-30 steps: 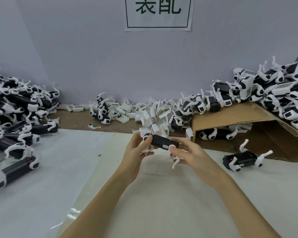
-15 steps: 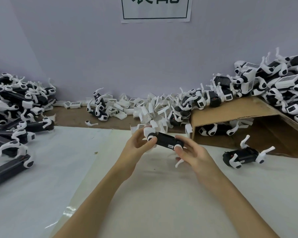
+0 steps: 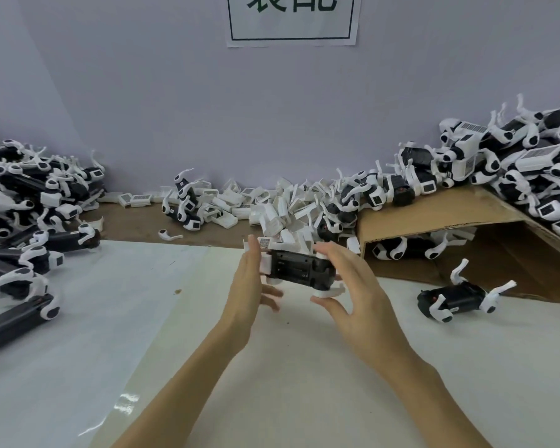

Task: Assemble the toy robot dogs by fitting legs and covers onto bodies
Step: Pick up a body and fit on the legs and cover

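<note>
Head view looks down on a white tabletop (image 3: 304, 399) where both hands meet at the centre around one black toy dog body (image 3: 296, 268). That body sits just above the tabletop, between the two palms, its dark flat face turned toward the camera, with white leg pieces showing at its left end and under its lower right corner. The left hand (image 3: 248, 292) stands edge-on against the body's left end, its fingers (image 3: 253, 253) straight and held together, pointing up past the body; the lower fingers curl beneath. The right hand (image 3: 353, 292) cups the body's right end with its fingers (image 3: 328, 250) spread and loosely curved; the thumb lies just under the white leg (image 3: 327, 291) at the lower right corner. Whether the palms press the body firmly cannot be told.

Behind the hands, a heap of loose white covers (image 3: 272, 215) lies along the wall. To the left is a pile of dogs (image 3: 23, 221) with legs fitted. To the right, a cardboard sheet (image 3: 434, 218) slopes up under more dogs, and a single dog (image 3: 459, 299) lies on the tabletop near it. A paper sign (image 3: 291, 19) hangs on the wall.
</note>
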A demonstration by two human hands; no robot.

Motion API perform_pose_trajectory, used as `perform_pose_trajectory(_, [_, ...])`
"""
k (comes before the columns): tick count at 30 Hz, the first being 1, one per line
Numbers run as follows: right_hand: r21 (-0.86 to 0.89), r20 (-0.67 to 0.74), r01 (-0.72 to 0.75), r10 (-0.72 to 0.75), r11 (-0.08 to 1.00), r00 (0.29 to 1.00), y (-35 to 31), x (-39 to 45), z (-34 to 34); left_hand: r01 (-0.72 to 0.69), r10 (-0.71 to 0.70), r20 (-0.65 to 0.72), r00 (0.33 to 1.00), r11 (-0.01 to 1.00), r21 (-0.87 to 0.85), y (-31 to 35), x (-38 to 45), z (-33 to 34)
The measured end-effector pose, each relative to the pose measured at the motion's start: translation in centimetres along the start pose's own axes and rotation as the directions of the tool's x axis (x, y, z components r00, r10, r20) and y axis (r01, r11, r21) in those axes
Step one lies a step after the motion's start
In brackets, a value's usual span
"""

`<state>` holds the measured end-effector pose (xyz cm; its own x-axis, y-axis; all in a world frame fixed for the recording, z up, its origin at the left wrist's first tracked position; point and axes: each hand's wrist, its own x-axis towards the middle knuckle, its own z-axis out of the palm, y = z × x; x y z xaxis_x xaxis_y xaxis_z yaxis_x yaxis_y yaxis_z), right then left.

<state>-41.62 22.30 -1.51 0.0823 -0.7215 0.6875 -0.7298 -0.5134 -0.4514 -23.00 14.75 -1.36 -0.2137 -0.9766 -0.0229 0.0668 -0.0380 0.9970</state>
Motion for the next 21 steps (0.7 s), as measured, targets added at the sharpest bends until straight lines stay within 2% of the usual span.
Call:
perform_pose_trajectory(2, [-0.043,0.013,0.106,-0.105,0.993,0.994,-0.4,0.3,0.5,0.063,-0.072,-0.066,0.995,0.99,-0.125,0.3,-0.1,-0.1])
perform_pose_trajectory(4, [0.024,0.033,0.083,-0.083,0.996,0.996,-0.7,0.3,0.9,0.087,-0.093,-0.016,0.996,0.968,-0.234,0.5,0.1,-1.0])
perform_pose_trajectory(6, [0.24,0.079,-0.098,0.082,0.966,0.994,-0.9,0.2,1.3,0.054,-0.062,-0.023,0.998,0.963,-0.264,0.6,0.5,-1.6])
perform_pose_trajectory(7, [0.377,0.124,-0.239,0.207,0.895,0.97,-1.1,0.1,1.3,0.015,-0.029,-0.059,0.998,0.974,-0.225,0.4,0.6,-1.6])
perform_pose_trajectory(9, [0.559,0.207,-0.505,0.479,0.658,0.853,-1.5,0.1,1.3,-0.06,0.047,-0.117,0.992,0.992,-0.113,0.0,0.8,-1.3])
perform_pose_trajectory(10, [0.573,0.24,-0.604,0.591,0.554,0.77,-1.8,0.2,1.1,-0.088,0.078,-0.125,0.989,0.993,-0.076,-0.4,0.8,-1.0])
perform_pose_trajectory(11, [0.554,0.27,-0.676,0.664,0.485,0.697,-1.8,0.3,1.0,-0.114,0.106,-0.124,0.987,0.992,-0.061,-0.7,0.7,-0.8])
perform_pose_trajectory(13, [0.536,0.337,-0.746,0.711,0.395,0.618,-1.2,0.2,0.6,-0.162,0.153,-0.117,0.981,0.984,-0.069,-1.0,0.6,-0.5])
perform_pose_trajectory(14, [0.568,0.379,-0.747,0.696,0.345,0.609,-0.6,0.2,0.5,-0.18,0.171,-0.112,0.979,0.98,-0.08,-1.1,0.7,-0.4])
perform_pose_trajectory(16, [0.674,0.418,-0.687,0.626,0.271,0.658,-0.2,0.1,0.5,-0.194,0.187,-0.076,0.98,0.976,-0.103,-1.1,0.7,-0.2])
perform_pose_trajectory(18, [0.709,0.39,-0.642,0.597,0.291,0.701,-0.3,0.0,0.4,-0.175,0.175,-0.007,0.984,0.976,-0.131,-0.9,0.5,-0.2])
perform_pose_trajectory(21, [0.689,0.327,-0.624,0.61,0.369,0.722,-0.3,0.0,0.2,-0.158,0.162,0.058,0.985,0.985,-0.073,-0.9,0.2,-0.3])
